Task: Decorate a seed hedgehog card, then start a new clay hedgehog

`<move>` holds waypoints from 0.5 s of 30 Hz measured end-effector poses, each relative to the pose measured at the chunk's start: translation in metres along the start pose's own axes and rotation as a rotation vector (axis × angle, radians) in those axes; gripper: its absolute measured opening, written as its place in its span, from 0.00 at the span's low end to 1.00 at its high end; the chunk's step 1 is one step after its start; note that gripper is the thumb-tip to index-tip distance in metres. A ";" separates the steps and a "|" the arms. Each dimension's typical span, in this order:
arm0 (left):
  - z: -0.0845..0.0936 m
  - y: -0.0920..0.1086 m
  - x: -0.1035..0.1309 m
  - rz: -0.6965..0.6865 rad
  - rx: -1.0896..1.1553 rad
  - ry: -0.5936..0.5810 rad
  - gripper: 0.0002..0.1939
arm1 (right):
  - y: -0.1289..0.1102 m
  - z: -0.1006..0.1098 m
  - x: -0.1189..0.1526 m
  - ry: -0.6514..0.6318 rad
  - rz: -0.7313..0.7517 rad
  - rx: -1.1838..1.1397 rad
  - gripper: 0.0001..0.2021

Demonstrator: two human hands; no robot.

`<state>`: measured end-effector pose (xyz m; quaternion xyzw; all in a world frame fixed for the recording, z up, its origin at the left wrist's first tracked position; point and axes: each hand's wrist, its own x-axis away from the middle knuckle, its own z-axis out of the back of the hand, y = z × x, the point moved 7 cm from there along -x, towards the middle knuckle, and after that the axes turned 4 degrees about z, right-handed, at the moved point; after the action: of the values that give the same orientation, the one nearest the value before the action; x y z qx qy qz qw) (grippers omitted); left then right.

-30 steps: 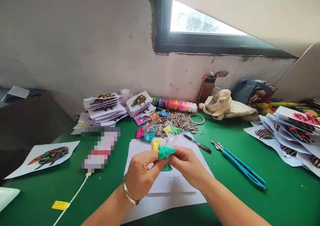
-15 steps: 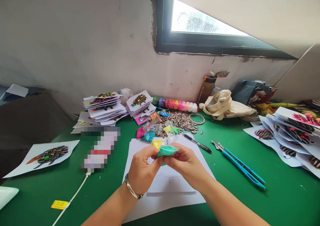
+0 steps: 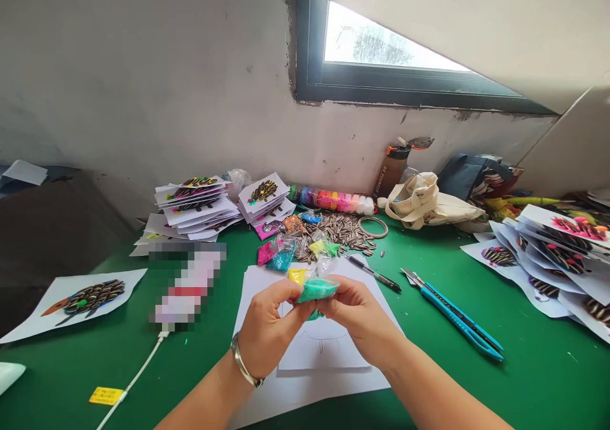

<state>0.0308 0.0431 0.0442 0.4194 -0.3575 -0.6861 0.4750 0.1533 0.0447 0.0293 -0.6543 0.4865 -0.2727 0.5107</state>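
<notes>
Teal clay packet (image 3: 318,288) flatter than before, pinched between left hand (image 3: 267,328) and right hand (image 3: 358,319) fingers (above paper (image 3: 314,379)).

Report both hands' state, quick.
Left hand: closed, pinching the teal clay bag.
Right hand: closed, pinching the same teal clay bag from the other side.

Glossy clear plastic bag (image 3: 317,287) of teal clay; matt white paper (image 3: 314,354); smooth green tabletop (image 3: 476,385).

I held both forearms in from below, angled toward each other. My left hand (image 3: 267,328) and right hand (image 3: 359,319) met at the fingertips, pinched closed, knuckles up, a bangle on my left wrist.
</notes>
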 end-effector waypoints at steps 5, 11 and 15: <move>0.001 -0.008 -0.001 0.080 0.078 -0.080 0.10 | -0.005 0.013 0.000 0.074 0.067 0.271 0.07; -0.002 -0.003 0.002 0.069 0.004 -0.133 0.08 | -0.006 0.014 0.002 0.088 0.092 0.593 0.07; -0.002 0.002 0.003 0.017 -0.034 -0.122 0.10 | -0.009 0.007 0.004 0.058 0.144 0.647 0.08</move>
<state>0.0326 0.0397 0.0445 0.3657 -0.3778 -0.7121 0.4652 0.1640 0.0440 0.0353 -0.4142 0.4340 -0.3950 0.6958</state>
